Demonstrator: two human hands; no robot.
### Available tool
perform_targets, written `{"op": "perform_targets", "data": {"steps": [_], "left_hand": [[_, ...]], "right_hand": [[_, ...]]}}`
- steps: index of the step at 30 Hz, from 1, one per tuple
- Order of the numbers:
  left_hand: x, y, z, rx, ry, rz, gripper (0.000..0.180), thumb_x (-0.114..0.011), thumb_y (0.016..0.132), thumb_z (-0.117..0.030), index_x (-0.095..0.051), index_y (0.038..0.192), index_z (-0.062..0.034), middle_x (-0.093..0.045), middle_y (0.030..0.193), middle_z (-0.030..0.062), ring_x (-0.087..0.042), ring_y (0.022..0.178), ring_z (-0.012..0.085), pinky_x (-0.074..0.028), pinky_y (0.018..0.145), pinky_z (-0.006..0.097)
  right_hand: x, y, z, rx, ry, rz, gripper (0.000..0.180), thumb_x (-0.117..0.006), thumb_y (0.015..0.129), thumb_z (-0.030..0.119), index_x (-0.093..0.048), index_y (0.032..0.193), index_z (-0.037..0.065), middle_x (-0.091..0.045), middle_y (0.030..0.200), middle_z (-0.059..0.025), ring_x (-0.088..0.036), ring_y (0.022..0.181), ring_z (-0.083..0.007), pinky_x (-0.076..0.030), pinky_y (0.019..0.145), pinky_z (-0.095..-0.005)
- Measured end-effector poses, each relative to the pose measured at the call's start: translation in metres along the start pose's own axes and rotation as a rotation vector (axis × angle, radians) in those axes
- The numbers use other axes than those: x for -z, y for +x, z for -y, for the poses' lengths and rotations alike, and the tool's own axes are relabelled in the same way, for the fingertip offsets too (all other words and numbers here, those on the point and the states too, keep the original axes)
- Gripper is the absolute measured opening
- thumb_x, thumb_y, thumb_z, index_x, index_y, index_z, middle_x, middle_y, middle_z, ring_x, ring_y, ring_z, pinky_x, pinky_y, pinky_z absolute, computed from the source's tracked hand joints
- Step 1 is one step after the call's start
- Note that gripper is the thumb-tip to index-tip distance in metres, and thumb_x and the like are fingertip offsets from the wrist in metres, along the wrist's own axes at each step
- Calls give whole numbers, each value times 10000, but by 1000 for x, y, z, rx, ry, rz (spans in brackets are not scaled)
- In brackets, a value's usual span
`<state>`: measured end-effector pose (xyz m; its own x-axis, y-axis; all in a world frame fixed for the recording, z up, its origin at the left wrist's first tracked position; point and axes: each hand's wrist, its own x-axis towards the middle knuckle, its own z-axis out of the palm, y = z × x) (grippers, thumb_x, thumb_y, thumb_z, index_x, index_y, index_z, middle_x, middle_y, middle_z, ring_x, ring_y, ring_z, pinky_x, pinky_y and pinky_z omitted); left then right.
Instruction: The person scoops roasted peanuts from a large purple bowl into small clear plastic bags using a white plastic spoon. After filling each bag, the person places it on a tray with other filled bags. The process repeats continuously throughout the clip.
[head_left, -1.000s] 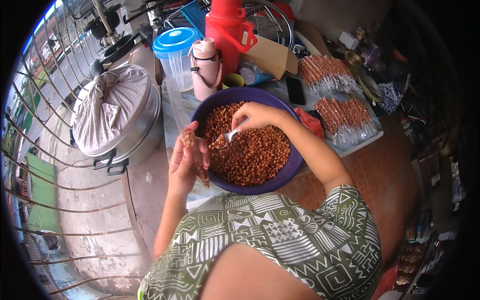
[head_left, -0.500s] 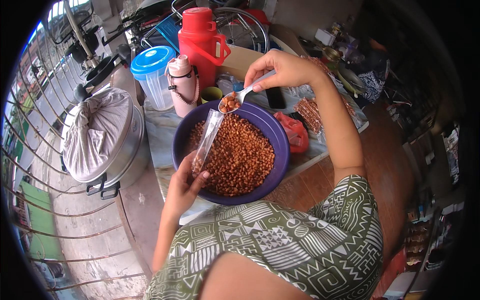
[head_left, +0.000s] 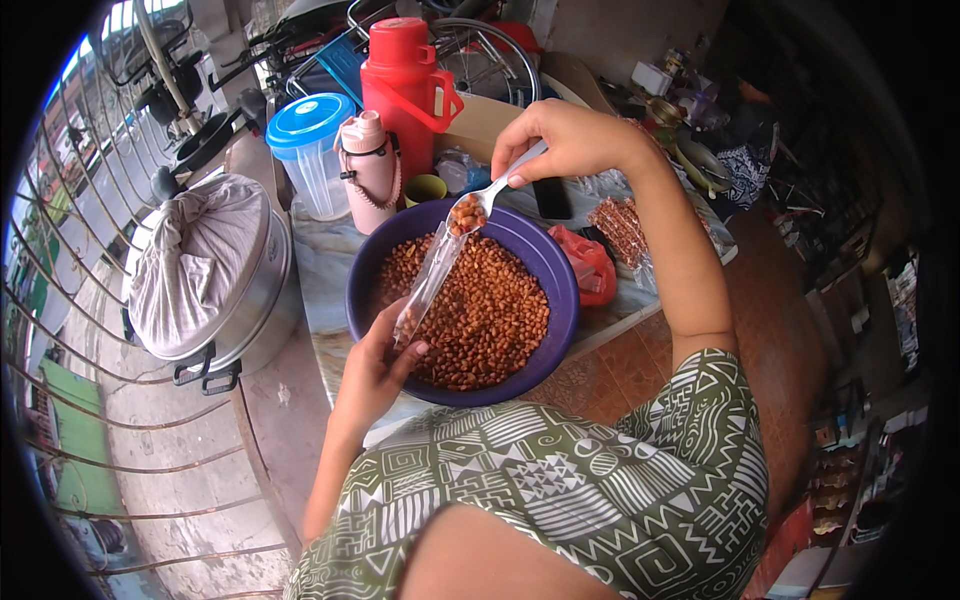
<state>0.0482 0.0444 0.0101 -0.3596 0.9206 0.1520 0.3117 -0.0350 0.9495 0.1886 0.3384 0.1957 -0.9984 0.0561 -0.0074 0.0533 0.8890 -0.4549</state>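
Observation:
A purple basin (head_left: 562,300) holds a thick layer of reddish-brown peanuts (head_left: 490,320). Over its left side, my left hand (head_left: 378,362) grips a narrow clear plastic bag (head_left: 432,275) by its lower end, with a few peanuts at the bottom. The bag slants up to the right. My right hand (head_left: 565,142) pinches the handle of a white spoon (head_left: 497,188) above the basin's far rim. Peanuts fill the spoon's bowl, which is tipped down against the bag's upper end. Whether the bowl is inside the mouth or just on it, I cannot tell.
Behind the basin stand a blue-lidded pitcher (head_left: 310,150), a pink bottle (head_left: 370,180), a red jug (head_left: 400,100) and a green cup (head_left: 426,188). A red plastic bag (head_left: 590,270) and filled packets (head_left: 622,232) lie to the right. A cloth-covered pot (head_left: 205,270) stands left.
The bag's upper end has swung right and leans more toward the spoon. The spoon's bowl has tilted further down and now meets the bag.

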Motion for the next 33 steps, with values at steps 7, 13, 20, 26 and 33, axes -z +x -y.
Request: {"op": "perform_targets", "data": {"steps": [7,13,20,26,33], "left_hand": [[-4,5,13,-77,-17,12,548,-647,942,-21,-424,1441,-31,-643,1052,10,-548,852,41,-469,750,208],[-4,6,14,-46,-17,24,542,-643,946,-25,-415,1438,-17,-646,1116,26,-579,926,59,-476,776,210],[-6,8,9,-33,-87,34,542,-648,949,-56,-415,1437,-32,-644,1060,11,-558,821,47,-476,708,210],[-8,11,5,25,-216,47,545,-648,951,-71,-413,1442,-50,-613,978,-19,-522,756,34,-456,660,192],[-10,14,3,12,-297,34,540,-646,954,-50,-412,1440,-22,-630,1170,56,-577,1012,78,-476,842,220]], "right_hand": [[4,4,10,-61,-110,-9,153,-727,796,128,-740,936,68,-629,662,-32,-597,630,-146,-446,600,-329],[1,4,8,-24,-135,-28,147,-738,781,119,-737,919,69,-636,675,-49,-612,649,-172,-452,608,-342],[-3,4,12,17,-171,-68,145,-748,758,118,-735,894,71,-640,707,-59,-625,700,-196,-461,636,-358],[-2,0,22,29,-203,-123,150,-747,752,106,-734,896,65,-669,746,-94,-655,735,-240,-481,676,-378],[0,-8,47,36,-358,-240,154,-734,776,81,-732,926,48,-706,881,-91,-680,846,-245,-530,744,-360]]}}
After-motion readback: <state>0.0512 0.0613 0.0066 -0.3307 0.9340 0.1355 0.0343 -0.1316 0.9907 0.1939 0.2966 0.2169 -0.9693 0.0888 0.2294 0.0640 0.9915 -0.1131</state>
